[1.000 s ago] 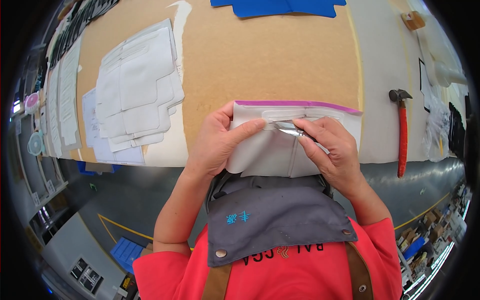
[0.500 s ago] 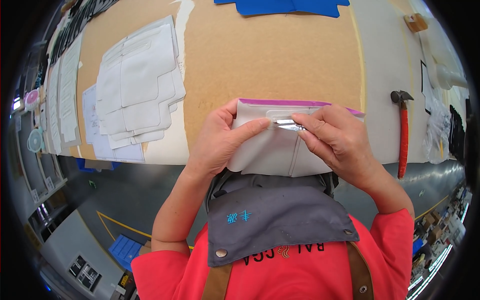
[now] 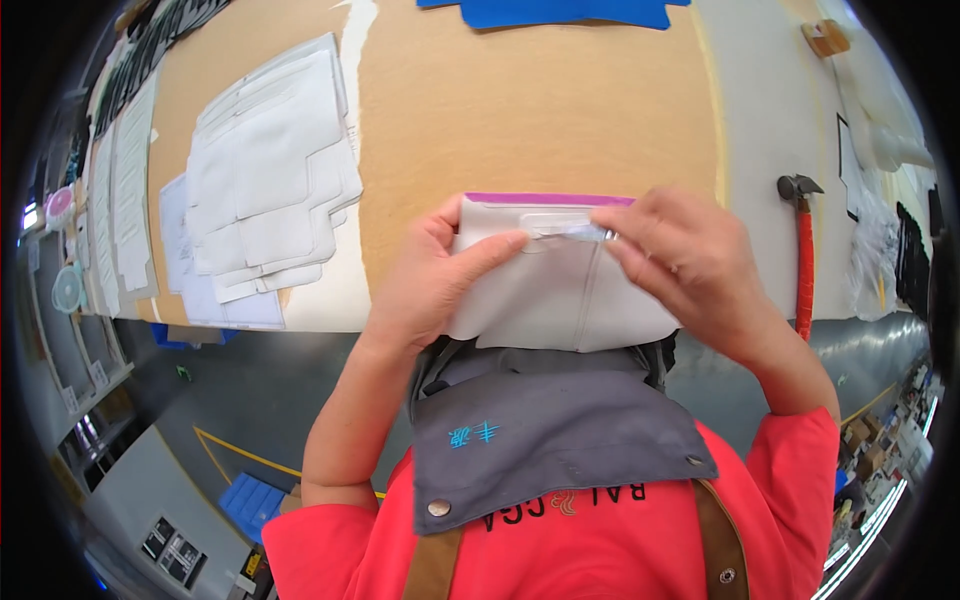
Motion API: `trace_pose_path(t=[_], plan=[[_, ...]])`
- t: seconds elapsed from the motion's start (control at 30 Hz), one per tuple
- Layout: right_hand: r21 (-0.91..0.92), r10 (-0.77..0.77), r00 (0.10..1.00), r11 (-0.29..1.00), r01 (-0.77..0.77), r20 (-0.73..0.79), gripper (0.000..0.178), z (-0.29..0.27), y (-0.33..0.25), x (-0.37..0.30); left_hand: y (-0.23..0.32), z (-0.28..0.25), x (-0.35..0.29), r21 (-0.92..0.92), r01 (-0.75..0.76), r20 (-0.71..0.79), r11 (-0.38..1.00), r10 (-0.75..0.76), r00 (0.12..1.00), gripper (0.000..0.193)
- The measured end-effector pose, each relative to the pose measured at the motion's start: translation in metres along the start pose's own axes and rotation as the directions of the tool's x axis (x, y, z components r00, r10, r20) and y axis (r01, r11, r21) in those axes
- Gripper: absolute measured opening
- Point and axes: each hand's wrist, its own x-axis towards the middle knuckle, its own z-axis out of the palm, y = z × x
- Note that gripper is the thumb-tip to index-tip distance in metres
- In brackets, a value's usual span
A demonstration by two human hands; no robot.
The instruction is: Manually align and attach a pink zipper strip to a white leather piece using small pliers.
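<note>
I see the left hand (image 3: 430, 272) pinching a white panel (image 3: 525, 290) at centre, the right hand (image 3: 692, 262) grasping a blurred silver tool (image 3: 584, 233) over it. A clear bag (image 3: 872, 262), contents indistinct, lies at three o'clock.

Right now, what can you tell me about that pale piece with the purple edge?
The pale piece is an off-white sheet, leather-like in look, with a purple strip along its far edge, a long rounded outline below that, and a seam running toward the person. It is held at the near edge of the table, its lower edge reaching past. The left hand holds its left side, thumb on top; the right hand holds a blurred metal tool at the outline.
</note>
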Motion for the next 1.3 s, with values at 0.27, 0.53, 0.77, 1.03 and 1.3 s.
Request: trace_pose_path(t=[0.27,0.53,0.77,1.03,1.3], plan=[[0.475,0.583,0.788,0.76,-0.444,-0.197,0.022,-0.02,0.031,-0.008,0.019,-0.016,0.01,0.278,-0.018,-0.156,0.961,0.063,0.986,0.046],[0.688,0.758,0.636,0.539,-0.486,-0.144,0.045,0.023,0.041,-0.043,0.0,-0.011,0.009,0.747,-0.3,-0.107,0.593,0.553,0.827,0.021],[0.65,0.56,0.79,0.701,-0.292,-0.249,0.043,0.053,0.035,-0.046,-0.011,0.005,0.015,0.897,-0.249,-0.018,0.365,0.594,0.804,0.019],[0.676,0.559,0.788,0.687,-0.265,-0.258,0.037,0.064,0.035,-0.047,-0.014,0.004,0.02,0.941,-0.279,0.086,0.193,0.66,0.747,0.01],[0.635,0.535,0.799,0.725,-0.268,-0.274,0.034,0.065,0.037,-0.048,-0.014,0.007,0.022,0.961,-0.206,0.035,0.185,0.656,0.754,0.003]])
